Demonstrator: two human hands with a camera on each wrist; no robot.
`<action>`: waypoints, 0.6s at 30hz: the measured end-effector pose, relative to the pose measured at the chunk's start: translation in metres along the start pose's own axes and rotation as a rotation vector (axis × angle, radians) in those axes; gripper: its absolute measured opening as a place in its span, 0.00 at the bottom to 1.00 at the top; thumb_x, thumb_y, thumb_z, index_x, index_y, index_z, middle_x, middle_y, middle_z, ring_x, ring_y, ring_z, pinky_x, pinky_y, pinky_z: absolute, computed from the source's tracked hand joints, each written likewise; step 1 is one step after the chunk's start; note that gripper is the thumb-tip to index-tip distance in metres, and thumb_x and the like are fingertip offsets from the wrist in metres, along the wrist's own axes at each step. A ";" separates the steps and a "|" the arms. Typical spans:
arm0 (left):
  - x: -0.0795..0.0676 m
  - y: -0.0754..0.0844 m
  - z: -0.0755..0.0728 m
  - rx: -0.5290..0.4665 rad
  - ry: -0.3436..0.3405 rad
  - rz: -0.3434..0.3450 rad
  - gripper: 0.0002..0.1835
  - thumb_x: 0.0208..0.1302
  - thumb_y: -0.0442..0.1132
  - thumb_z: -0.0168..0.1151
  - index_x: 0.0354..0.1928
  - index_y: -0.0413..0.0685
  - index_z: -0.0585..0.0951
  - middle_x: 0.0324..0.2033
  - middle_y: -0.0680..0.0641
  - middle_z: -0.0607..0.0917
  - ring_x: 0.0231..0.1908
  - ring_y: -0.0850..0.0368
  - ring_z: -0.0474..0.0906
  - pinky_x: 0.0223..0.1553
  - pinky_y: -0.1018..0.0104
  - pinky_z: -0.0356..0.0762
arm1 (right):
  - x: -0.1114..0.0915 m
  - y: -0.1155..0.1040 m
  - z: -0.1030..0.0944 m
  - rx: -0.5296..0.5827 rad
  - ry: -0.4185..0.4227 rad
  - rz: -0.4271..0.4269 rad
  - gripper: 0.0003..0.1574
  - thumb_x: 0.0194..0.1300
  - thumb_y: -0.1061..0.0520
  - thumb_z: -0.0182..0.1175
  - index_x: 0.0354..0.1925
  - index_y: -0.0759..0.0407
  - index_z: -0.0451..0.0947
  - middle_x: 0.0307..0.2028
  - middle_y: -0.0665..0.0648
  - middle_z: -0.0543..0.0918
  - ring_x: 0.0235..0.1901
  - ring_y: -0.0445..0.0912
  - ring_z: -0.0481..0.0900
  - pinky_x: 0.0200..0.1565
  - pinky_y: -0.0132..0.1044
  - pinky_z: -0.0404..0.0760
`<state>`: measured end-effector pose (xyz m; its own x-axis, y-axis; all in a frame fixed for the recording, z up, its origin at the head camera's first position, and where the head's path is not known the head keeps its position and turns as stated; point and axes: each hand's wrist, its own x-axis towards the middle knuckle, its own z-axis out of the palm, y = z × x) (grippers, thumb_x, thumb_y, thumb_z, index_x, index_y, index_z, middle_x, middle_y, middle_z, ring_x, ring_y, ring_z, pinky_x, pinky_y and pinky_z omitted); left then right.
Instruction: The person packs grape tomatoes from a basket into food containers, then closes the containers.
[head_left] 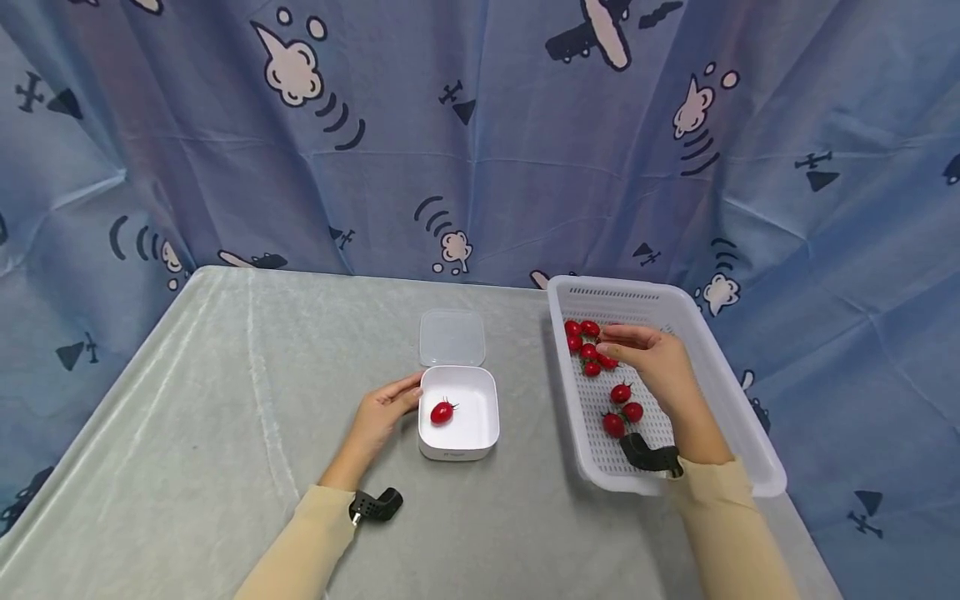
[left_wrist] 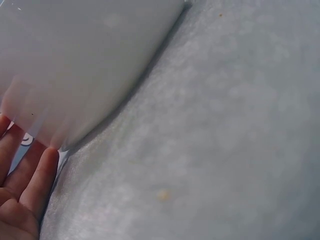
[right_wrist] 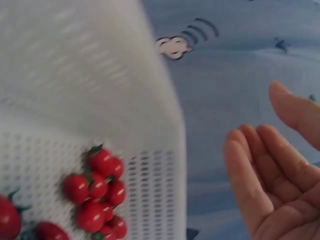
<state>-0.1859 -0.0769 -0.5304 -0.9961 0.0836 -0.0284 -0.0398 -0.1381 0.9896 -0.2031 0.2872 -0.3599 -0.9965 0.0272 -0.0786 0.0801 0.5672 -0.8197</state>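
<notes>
1. Box [head_left: 476, 408], centre: one tomato [head_left: 442, 412] inside; lid [head_left: 452, 337] off, lying at far side.
2. Basket [head_left: 731, 408], right: remaining tomatoes [head_left: 589, 352], clustered far left, three nearer.
3. Left hand [head_left: 377, 417]: fingers resting against box's left side, unclenched.
4. Right hand [head_left: 656, 358]: over basket, grasping nothing.
5. Progress: one boxed, others unboxed; apparently an early stage.
</notes>
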 end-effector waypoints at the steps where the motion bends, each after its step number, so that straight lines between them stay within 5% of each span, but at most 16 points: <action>1: 0.000 0.000 0.000 -0.001 0.000 0.000 0.22 0.68 0.34 0.62 0.61 0.30 0.76 0.58 0.32 0.80 0.46 0.74 0.83 0.51 0.76 0.81 | 0.002 0.003 -0.001 -0.003 -0.008 0.002 0.34 0.66 0.44 0.66 0.61 0.65 0.77 0.37 0.28 0.83 0.42 0.25 0.78 0.51 0.24 0.74; 9: -0.001 0.001 -0.001 -0.009 0.004 -0.006 0.22 0.68 0.34 0.62 0.62 0.32 0.77 0.58 0.34 0.81 0.46 0.72 0.83 0.51 0.75 0.81 | 0.020 0.026 -0.012 0.032 -0.070 -0.010 0.35 0.66 0.48 0.66 0.63 0.69 0.74 0.37 0.27 0.83 0.40 0.24 0.80 0.46 0.17 0.75; 18: -0.002 0.003 0.000 -0.007 0.003 -0.016 0.23 0.69 0.34 0.62 0.62 0.32 0.76 0.58 0.33 0.81 0.46 0.72 0.83 0.50 0.76 0.81 | 0.036 0.043 -0.016 0.050 -0.098 0.083 0.37 0.67 0.45 0.64 0.65 0.67 0.72 0.36 0.27 0.82 0.41 0.25 0.80 0.52 0.24 0.80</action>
<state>-0.1842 -0.0774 -0.5272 -0.9956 0.0827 -0.0447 -0.0563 -0.1433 0.9881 -0.2362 0.3261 -0.3893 -0.9797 -0.0096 -0.2002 0.1655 0.5243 -0.8353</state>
